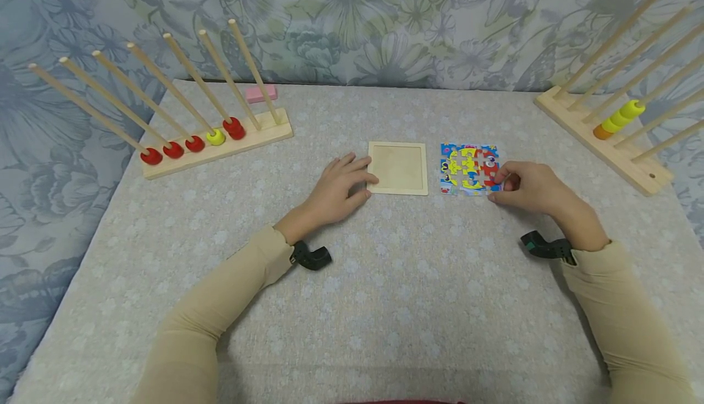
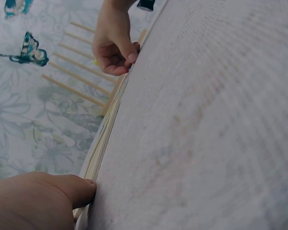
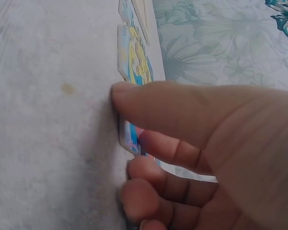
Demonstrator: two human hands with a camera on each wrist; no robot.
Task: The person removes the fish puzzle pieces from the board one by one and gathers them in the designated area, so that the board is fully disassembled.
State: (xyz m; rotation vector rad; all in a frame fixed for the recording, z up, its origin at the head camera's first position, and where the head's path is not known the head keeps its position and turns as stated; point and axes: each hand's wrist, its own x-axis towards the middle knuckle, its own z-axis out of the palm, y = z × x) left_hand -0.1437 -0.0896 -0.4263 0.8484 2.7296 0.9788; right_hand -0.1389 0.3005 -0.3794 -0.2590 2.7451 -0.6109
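Note:
In the head view a fish jigsaw puzzle (image 1: 469, 168) lies on the table, its colourful pieces fitted together with small gaps. My right hand (image 1: 530, 187) pinches a blue corner puzzle piece (image 3: 129, 136) at its lower right, thumb and index finger on it. Left of the puzzle is a bare square wooden tray (image 1: 398, 194) with a raised rim. My left hand (image 1: 340, 190) rests flat beside the tray, fingers spread and fingertips at its left rim. In the left wrist view the thumb (image 2: 79, 190) lies along the tray's edge.
A wooden peg rack (image 1: 220, 153) with red and yellow beads stands at the back left. Behind it is a pink block (image 1: 261, 93). Another peg rack (image 1: 605, 141), holding yellow and orange beads, stands at the right. A flowered wall covering (image 1: 352, 25) borders the table's back edge.

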